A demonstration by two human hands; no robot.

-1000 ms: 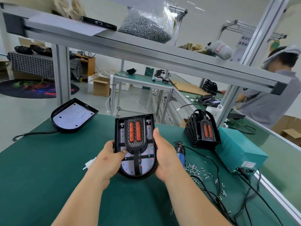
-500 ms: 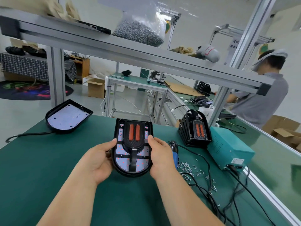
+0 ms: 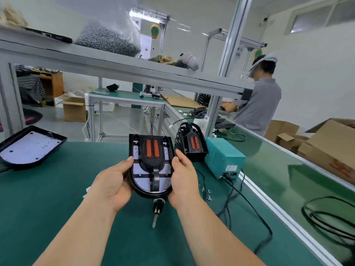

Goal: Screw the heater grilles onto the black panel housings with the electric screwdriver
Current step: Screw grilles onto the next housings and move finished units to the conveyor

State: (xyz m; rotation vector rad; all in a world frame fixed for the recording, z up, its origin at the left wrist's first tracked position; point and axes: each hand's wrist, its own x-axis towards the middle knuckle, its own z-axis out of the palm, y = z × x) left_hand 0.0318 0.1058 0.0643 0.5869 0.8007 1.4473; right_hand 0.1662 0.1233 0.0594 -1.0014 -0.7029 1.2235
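So right now both hands are on one unit: the left hand (image 3: 113,184) and right hand (image 3: 183,179) each have a closed grip on a long side of the black panel housing (image 3: 150,166), holding it up a bit over the middle of the green tabletop (image 3: 48,198), rounded end toward the person. The heater grille (image 3: 151,152) with its two orange elements is sitting in the housing's upper half, but I honestly can't tell from here whether any screws are in it yet, too small to see. The electric screwdriver (image 3: 157,210) is lying on the tabletop right under the housing, bit pointing at the near edge, nobody's holding it. Loose screws (image 3: 206,192) are scattered just right of the right hand. Toward the far right edge there's a stack of grilles (image 3: 190,144) leaning by the teal power supply (image 3: 223,157), and another bare housing (image 3: 30,146) waits at the far left edge. I'd say at least one more unit is left to do, probably several.
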